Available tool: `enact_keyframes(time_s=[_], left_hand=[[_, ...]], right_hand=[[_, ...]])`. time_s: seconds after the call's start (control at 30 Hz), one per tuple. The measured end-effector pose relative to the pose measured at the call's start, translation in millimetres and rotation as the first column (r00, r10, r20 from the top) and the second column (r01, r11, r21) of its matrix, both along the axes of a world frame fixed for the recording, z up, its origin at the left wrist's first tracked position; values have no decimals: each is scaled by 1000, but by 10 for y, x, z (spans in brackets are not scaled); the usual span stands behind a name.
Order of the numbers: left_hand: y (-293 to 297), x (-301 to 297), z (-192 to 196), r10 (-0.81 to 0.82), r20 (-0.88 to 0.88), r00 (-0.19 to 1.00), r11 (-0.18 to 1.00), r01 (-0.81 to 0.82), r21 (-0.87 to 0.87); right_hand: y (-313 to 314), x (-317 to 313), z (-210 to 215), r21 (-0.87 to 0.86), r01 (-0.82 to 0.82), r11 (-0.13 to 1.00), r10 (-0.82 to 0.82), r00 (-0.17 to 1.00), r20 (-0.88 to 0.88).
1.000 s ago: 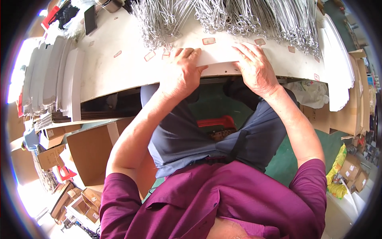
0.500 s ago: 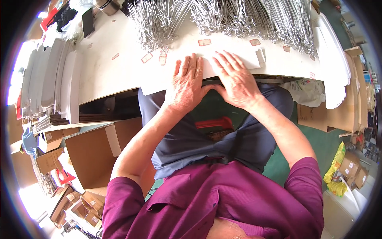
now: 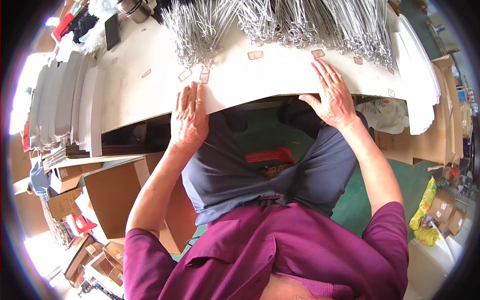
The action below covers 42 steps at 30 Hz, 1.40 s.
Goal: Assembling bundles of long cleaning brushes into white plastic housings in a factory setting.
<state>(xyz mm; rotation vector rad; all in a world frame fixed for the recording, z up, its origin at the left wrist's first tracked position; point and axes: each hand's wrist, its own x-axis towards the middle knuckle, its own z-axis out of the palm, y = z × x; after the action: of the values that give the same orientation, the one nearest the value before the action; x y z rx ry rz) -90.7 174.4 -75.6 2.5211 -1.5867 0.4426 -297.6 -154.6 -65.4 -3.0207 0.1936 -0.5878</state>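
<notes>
My left hand (image 3: 190,120) lies flat at the table's near edge, fingers together and pointing away from me. My right hand (image 3: 334,97) rests farther right along the same edge, its fingers stretched out and the thumb apart. Both hands are open and grasp nothing. Under and between them is a glaring white surface, apparently a white sheet or card (image 3: 250,86); its outline fades into the white table (image 3: 132,95). Beyond the hands lie bundles of silvery wires with looped ends (image 3: 305,30). Small red-bordered paper labels (image 3: 255,55) are scattered in front of the wires.
Stacks of white folded card (image 3: 62,100) stand at the table's left, with more white card (image 3: 417,75) at the right. A phone (image 3: 112,32) and a metal flask (image 3: 135,9) are at the back left. Beside my left arm is an open cardboard box (image 3: 112,195).
My hands have slid apart, the left one leftward and a little nearer, the right one to the right. The folded white flap seen near my right hand no longer shows.
</notes>
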Motion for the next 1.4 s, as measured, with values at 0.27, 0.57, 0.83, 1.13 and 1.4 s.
enact_keyframes(time_s=[0.27,0.57,0.83,1.13,1.4], left_hand=[[62,-402,659,-64,-322,945,997,71,12],[-574,-761,722,29,-857,514,997,51,64],[-410,-928,579,-20,-812,584,997,-47,-59],[-375,-1054,479,-44,-819,572,993,-63,-97],[-408,-1055,480,-50,-863,503,996,-41,-81]], right_hand=[[143,-167,164,64,-177,982,162,968,190],[876,3,346,261,-228,938,172,960,221],[1211,-267,43,493,-214,843,-14,909,417],[1386,-268,25,953,-132,273,-26,989,144],[1448,-306,43,941,-107,322,60,994,93]])
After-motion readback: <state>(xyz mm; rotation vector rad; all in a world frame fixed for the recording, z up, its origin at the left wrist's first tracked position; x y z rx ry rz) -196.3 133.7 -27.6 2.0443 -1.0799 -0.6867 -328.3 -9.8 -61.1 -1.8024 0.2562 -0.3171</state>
